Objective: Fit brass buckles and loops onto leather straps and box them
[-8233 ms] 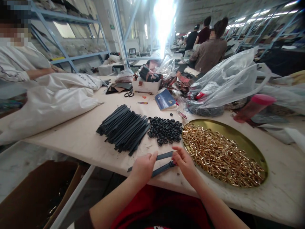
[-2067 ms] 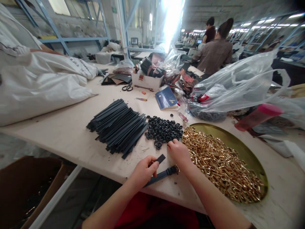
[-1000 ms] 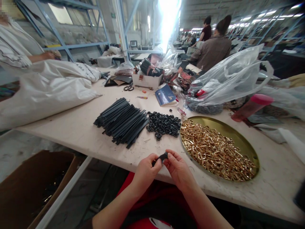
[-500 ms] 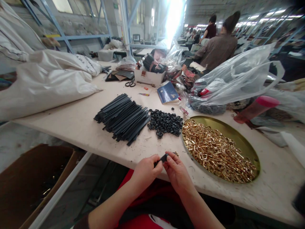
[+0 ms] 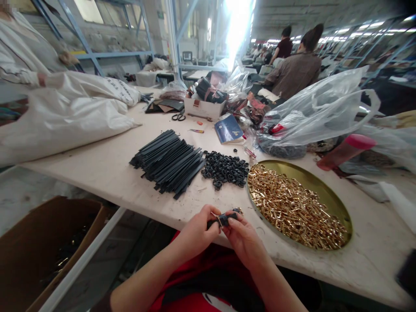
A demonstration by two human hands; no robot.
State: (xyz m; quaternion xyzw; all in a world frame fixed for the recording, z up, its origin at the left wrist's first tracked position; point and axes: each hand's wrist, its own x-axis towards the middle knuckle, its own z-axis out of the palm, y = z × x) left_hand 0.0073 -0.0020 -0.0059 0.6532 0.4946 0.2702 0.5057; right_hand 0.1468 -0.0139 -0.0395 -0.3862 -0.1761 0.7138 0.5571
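My left hand [image 5: 197,229] pinches one end of a short black strap [image 5: 224,219] at the table's front edge. Fingers of my right hand [image 5: 244,237] are closed on the strap's other end. A thin light metallic piece shows on the strap by my left fingertips; its exact shape is too small to make out. Just beyond my hands lie a few small gold pieces [image 5: 238,210]. A heap of small black loops [image 5: 225,168] sits farther back, beside a stack of flat black strips [image 5: 167,162]. Gold metal buckles [image 5: 295,206] fill much of a round gold tray [image 5: 325,186] to the right.
White sacks [image 5: 65,121] cover the table's left side, with a person's sleeve [image 5: 19,73] behind. Scissors [image 5: 178,115], a blue booklet [image 5: 229,129], a white box [image 5: 203,108], plastic bags [image 5: 318,112] and a pink-lidded bottle [image 5: 346,151] stand farther back. A cardboard box [image 5: 81,229] is lower left.
The strap between my hands has turned, and a thin metallic piece on it shows now. More of its right end is visible past my right fingers. A person's sleeve has moved beside the sacks.
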